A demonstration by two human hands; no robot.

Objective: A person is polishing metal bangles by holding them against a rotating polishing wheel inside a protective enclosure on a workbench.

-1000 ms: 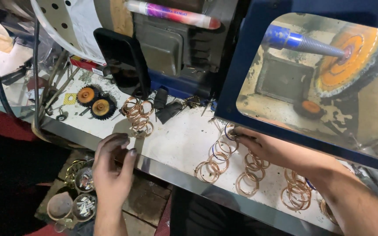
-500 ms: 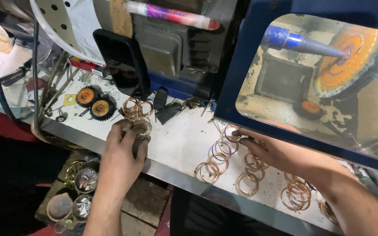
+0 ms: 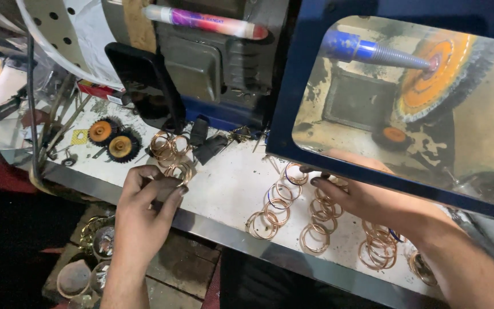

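Since half a second ago, the left hand has slid a bit toward the near edge of the table, and the right hand has stayed put over the rings.

Low in the frame, under the table edge, round tins sit on the floor at lower left. Just above them, the left hand curls its fingers shut around a small bunch of copper rings, with the thumb on one side and the fingertips on the other. The right hand comes in from the lower right. Its fingers are spread and bent, and the tips rest on a pile of rings on the table; I cannot tell if it pinches any ring.

More ring piles lie between the two hands, and others lie by the right wrist. Farther back, a heap of rings sits near two small orange brush wheels. Past these, a dark machine fills the middle top. At upper right, a blue frame holds a big orange buffing wheel on a blue spindle.
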